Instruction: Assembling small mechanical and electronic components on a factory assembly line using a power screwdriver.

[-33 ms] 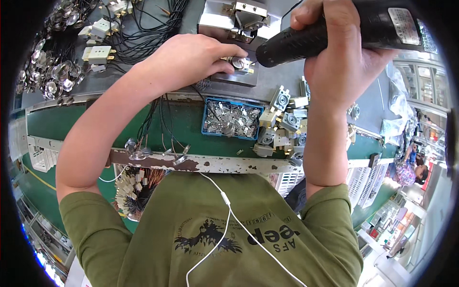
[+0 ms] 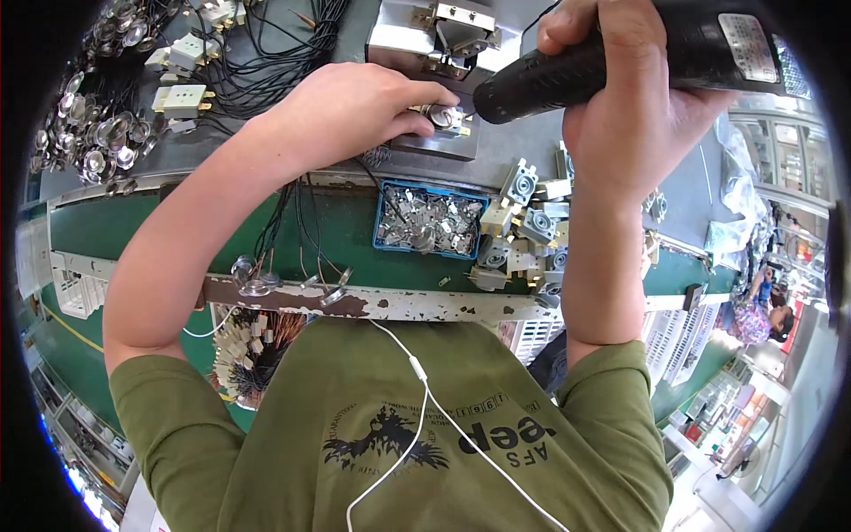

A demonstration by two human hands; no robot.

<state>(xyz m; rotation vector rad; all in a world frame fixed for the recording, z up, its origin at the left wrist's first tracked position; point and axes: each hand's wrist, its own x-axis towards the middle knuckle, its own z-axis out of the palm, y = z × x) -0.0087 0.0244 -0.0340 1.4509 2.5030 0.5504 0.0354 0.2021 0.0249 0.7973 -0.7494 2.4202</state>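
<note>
My right hand [image 2: 629, 115] is wrapped round a black electric screwdriver [image 2: 532, 87]. The tool lies nearly level, its thin bit pointing left at a small part with a round metal cap [image 2: 441, 115]. That part sits on a flat metal block [image 2: 456, 146], with brass-coloured pins showing at its right side. My left hand [image 2: 363, 102] pinches the part from the left between thumb and fingers. Whether the bit touches it, I cannot tell. Behind the block stands a steel fixture [image 2: 412, 40]. Nearer to me is a blue tray [image 2: 377, 217] of small metal clips.
Several white thermostat-like parts with round centres [image 2: 523, 186] are piled right of the tray. Black cables [image 2: 292, 62], white connectors [image 2: 183, 100] and heaped metal caps [image 2: 111, 133] cover the left of the bench. Capped leads [image 2: 257, 279] hang at the front edge. A person [image 2: 753, 319] is far right.
</note>
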